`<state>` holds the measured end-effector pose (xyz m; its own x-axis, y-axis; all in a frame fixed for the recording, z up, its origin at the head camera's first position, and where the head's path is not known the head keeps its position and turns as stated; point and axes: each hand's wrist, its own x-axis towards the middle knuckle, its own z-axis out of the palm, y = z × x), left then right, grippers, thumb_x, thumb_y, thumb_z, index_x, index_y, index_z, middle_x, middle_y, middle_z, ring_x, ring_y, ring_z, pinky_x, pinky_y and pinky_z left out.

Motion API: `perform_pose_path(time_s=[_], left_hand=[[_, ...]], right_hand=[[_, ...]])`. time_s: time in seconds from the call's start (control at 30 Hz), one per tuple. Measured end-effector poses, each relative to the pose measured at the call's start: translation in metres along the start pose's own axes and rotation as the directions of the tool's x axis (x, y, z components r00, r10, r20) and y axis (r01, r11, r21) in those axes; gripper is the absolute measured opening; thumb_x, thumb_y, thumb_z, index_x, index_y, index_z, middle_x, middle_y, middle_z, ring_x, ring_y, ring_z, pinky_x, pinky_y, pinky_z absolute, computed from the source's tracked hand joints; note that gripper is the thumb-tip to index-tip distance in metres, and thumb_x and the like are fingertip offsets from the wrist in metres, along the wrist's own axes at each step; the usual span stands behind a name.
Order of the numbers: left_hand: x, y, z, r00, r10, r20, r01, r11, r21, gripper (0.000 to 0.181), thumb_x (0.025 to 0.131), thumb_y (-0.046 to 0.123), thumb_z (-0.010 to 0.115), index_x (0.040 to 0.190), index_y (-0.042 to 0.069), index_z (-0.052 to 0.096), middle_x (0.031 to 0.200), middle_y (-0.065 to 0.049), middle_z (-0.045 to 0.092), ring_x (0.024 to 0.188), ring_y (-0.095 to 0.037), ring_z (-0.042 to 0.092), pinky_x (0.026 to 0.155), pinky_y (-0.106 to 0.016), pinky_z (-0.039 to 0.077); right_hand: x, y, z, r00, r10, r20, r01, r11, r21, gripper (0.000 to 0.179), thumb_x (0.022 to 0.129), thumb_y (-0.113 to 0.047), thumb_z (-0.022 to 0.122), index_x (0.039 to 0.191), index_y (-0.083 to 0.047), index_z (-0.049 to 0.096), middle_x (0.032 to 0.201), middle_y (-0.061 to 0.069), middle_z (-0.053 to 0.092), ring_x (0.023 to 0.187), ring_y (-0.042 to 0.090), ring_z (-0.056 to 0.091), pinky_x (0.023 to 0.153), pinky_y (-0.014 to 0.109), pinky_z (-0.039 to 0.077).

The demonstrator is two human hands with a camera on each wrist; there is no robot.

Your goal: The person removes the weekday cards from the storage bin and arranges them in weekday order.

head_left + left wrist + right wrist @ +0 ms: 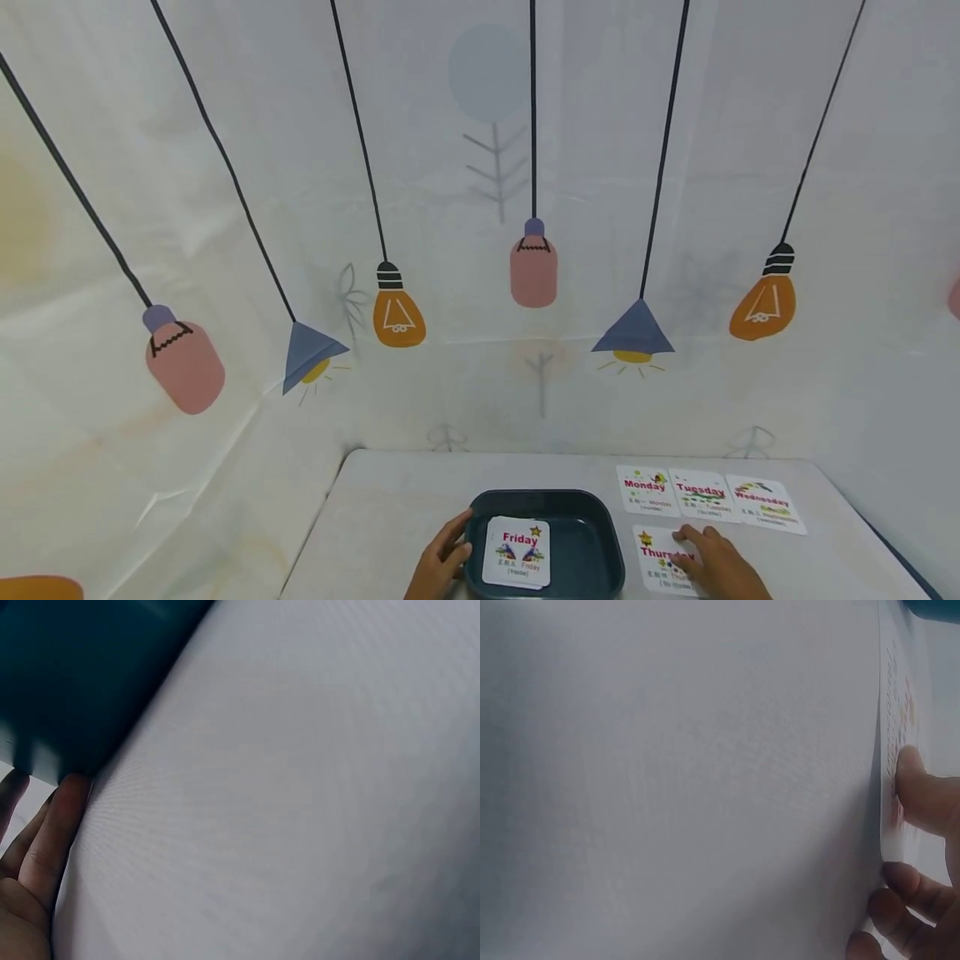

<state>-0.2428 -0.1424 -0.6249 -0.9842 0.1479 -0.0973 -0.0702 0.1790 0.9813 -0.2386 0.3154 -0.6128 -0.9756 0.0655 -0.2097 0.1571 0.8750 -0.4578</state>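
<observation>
A dark teal tray [588,550] sits at the near middle of the table, with a small stack of cards topped by a Friday card [516,568] in its left part. My left hand [441,557] rests against the tray's left side, its fingertips touching the wall; the left wrist view shows those fingers [56,825] fairly straight. At the right, my right hand [716,565] touches a Thursday card [656,575] lying on the table. In the right wrist view the thumb [922,795] lies on the card's face, and the other fingertips are at its edge.
Behind the Thursday card, Monday [647,500], Tuesday [705,505] and Wednesday [772,513] cards lie in a row. The white table [390,500] ends at a pale curtain [465,392] printed with hanging lamps.
</observation>
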Motion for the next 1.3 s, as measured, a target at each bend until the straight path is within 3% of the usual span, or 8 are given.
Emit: perform_pose_path(time_s=[0.2, 0.47, 0.73, 0.87, 1.03, 1.17, 1.3], left_hand=[[0.002, -0.001, -0.002, 0.996, 0.080, 0.045, -0.079, 0.997, -0.009, 0.050, 0.093, 0.033, 0.053, 0.140, 0.022, 0.041, 0.146, -0.021, 0.036, 0.123, -0.042, 0.047, 0.074, -0.036, 0.055], [0.004, -0.002, -0.001, 0.997, 0.068, 0.025, -0.068, 0.998, -0.004, 0.049, 0.091, 0.035, 0.055, 0.138, 0.026, 0.043, 0.147, -0.018, 0.036, 0.125, -0.040, 0.047, 0.074, -0.037, 0.056], [0.003, -0.005, -0.002, 0.994, 0.096, 0.056, -0.095, 0.995, -0.016, 0.050, 0.093, 0.032, 0.054, 0.140, 0.022, 0.041, 0.146, -0.022, 0.035, 0.123, -0.042, 0.048, 0.075, -0.036, 0.056], [0.004, -0.005, -0.002, 0.993, 0.100, 0.060, -0.099, 0.995, -0.024, 0.050, 0.093, 0.032, 0.053, 0.141, 0.022, 0.040, 0.147, -0.023, 0.033, 0.122, -0.043, 0.049, 0.075, -0.037, 0.056], [0.004, -0.006, -0.002, 0.991, 0.117, 0.064, -0.116, 0.993, -0.018, 0.050, 0.094, 0.031, 0.053, 0.141, 0.022, 0.040, 0.147, -0.022, 0.033, 0.120, -0.041, 0.050, 0.072, -0.033, 0.056], [0.003, -0.006, -0.001, 0.993, 0.104, 0.059, -0.103, 0.995, -0.011, 0.049, 0.094, 0.031, 0.053, 0.141, 0.022, 0.040, 0.147, -0.022, 0.034, 0.121, -0.041, 0.050, 0.073, -0.035, 0.056], [0.001, -0.003, 0.000, 0.999, 0.049, 0.024, -0.049, 0.999, 0.005, 0.052, 0.091, 0.036, 0.055, 0.139, 0.022, 0.042, 0.146, -0.021, 0.036, 0.121, -0.040, 0.051, 0.074, -0.037, 0.055]], right_hand=[[-0.002, 0.001, -0.002, 1.000, 0.009, -0.001, -0.009, 1.000, -0.010, 0.077, 0.063, -0.078, 0.055, 0.119, -0.025, 0.059, 0.103, 0.005, 0.057, 0.080, 0.019, 0.054, 0.068, 0.052, 0.054], [-0.006, -0.003, -0.004, 0.999, -0.042, -0.023, 0.038, 0.988, -0.150, 0.072, 0.063, -0.075, 0.058, 0.118, -0.028, 0.060, 0.126, 0.024, 0.052, 0.091, 0.033, 0.055, 0.074, 0.063, 0.045], [-0.007, -0.006, -0.004, 0.999, -0.040, -0.015, 0.040, 0.999, -0.030, 0.059, 0.063, -0.061, 0.069, 0.110, -0.027, 0.059, 0.099, 0.007, 0.057, 0.072, 0.017, 0.053, 0.060, 0.042, 0.056], [0.002, -0.012, -0.008, 0.999, -0.042, 0.005, 0.042, 0.998, -0.039, 0.054, 0.065, -0.055, 0.071, 0.105, -0.021, 0.060, 0.084, 0.003, 0.053, 0.064, 0.016, 0.051, 0.056, 0.036, 0.055], [0.008, -0.018, -0.014, 0.997, -0.074, -0.002, 0.073, 0.993, -0.088, 0.046, 0.074, -0.056, 0.065, 0.100, -0.018, 0.061, 0.078, 0.004, 0.046, 0.064, 0.015, 0.049, 0.061, 0.033, 0.053], [0.010, -0.027, -0.015, 0.986, -0.133, -0.103, 0.128, 0.990, -0.059, 0.027, 0.085, -0.042, 0.061, 0.092, -0.016, 0.063, 0.076, 0.001, 0.046, 0.063, 0.012, 0.046, 0.060, 0.027, 0.045], [0.015, -0.041, -0.017, 0.962, -0.184, -0.203, 0.185, 0.983, -0.014, 0.016, 0.088, -0.029, 0.060, 0.090, -0.014, 0.064, 0.074, -0.002, 0.050, 0.062, 0.010, 0.045, 0.057, 0.024, 0.041]])
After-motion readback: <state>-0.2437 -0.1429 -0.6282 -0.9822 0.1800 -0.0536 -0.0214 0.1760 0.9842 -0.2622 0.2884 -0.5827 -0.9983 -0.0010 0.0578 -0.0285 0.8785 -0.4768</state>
